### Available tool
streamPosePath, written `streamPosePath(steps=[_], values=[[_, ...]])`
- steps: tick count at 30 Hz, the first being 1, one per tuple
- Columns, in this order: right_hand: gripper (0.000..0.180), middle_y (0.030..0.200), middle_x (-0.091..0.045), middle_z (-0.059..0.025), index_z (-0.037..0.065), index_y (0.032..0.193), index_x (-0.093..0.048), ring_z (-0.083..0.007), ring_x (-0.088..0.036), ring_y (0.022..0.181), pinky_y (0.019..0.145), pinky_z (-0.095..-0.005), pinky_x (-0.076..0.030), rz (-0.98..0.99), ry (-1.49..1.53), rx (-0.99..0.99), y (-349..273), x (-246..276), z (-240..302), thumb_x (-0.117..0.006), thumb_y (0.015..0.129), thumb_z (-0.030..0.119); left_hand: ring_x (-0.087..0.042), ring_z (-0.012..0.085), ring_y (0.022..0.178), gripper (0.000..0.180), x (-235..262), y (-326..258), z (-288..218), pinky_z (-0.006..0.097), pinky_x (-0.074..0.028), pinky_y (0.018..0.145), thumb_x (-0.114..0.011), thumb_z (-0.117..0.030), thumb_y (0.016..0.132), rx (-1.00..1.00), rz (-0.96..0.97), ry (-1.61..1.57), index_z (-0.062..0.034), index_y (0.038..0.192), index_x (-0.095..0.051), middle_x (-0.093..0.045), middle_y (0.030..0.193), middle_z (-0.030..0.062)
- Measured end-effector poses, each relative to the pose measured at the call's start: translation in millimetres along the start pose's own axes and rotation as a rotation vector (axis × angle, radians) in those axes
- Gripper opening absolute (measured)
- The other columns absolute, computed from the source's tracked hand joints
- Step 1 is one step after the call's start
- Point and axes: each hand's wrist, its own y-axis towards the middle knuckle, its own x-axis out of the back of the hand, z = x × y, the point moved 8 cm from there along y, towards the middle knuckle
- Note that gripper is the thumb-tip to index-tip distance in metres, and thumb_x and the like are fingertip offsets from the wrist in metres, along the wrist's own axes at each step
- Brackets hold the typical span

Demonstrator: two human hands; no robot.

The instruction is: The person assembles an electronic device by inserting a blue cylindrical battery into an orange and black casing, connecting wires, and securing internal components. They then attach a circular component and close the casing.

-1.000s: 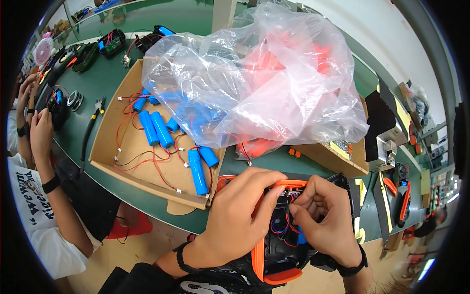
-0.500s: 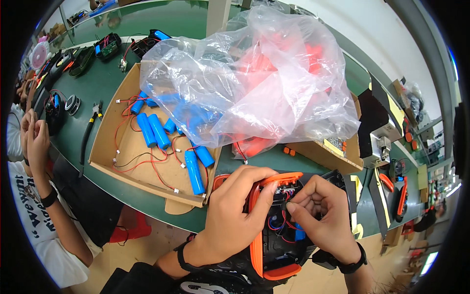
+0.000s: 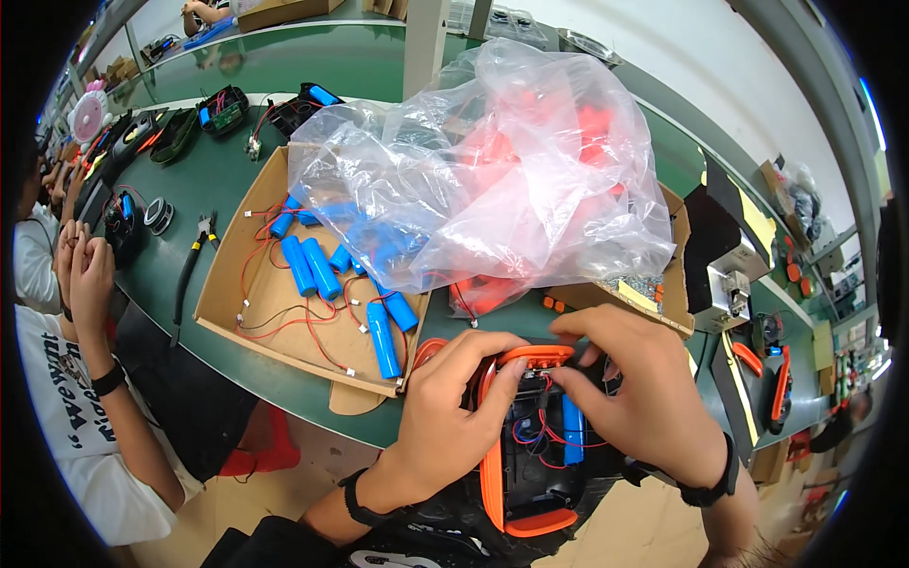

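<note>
While the left hand (image 3: 445, 421) grips the orange-and-black case (image 3: 530, 454) by its left edge, fingers curled over the rim, the right hand (image 3: 644, 402) pinches at the red wires (image 3: 554, 437) inside it, fingertips close together. A blue battery (image 3: 571, 431) sits in the open case, at the near edge of the green table (image 3: 237, 180). Just beyond lie a cardboard tray (image 3: 227, 275) of blue batteries and a clear plastic bag (image 3: 492, 180).
</note>
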Motion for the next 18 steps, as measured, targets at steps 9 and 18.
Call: streamPosePath(steps=[9,18], values=[[0.034,0.090,-0.065,-0.0129,0.003,0.111,-0.069,-0.0273,-0.067,0.071,0.061,-0.0371,-0.054,0.139,0.254,-0.085,2,-17,-17,-0.083,0.080,0.002,-0.070,0.0160,0.088,0.014,1,1,0,0.030,-0.055,0.080,-0.073,-0.003,0.097,0.018,0.005,0.005,0.0029,0.110,-0.071,-0.074,0.098,0.0119],[0.040,0.102,-0.059,-0.0172,0.003,0.116,-0.056,-0.0428,-0.062,0.096,0.077,-0.0470,-0.050,0.186,0.093,0.060,-2,-23,-1,-0.078,0.083,0.001,-0.071,0.0190,0.087,0.015,1,0,-2,0.031,-0.056,0.080,-0.073,0.001,0.094,-0.002,-0.007,0.006,0.0022,0.109,-0.072,-0.075,0.098,0.0121]])
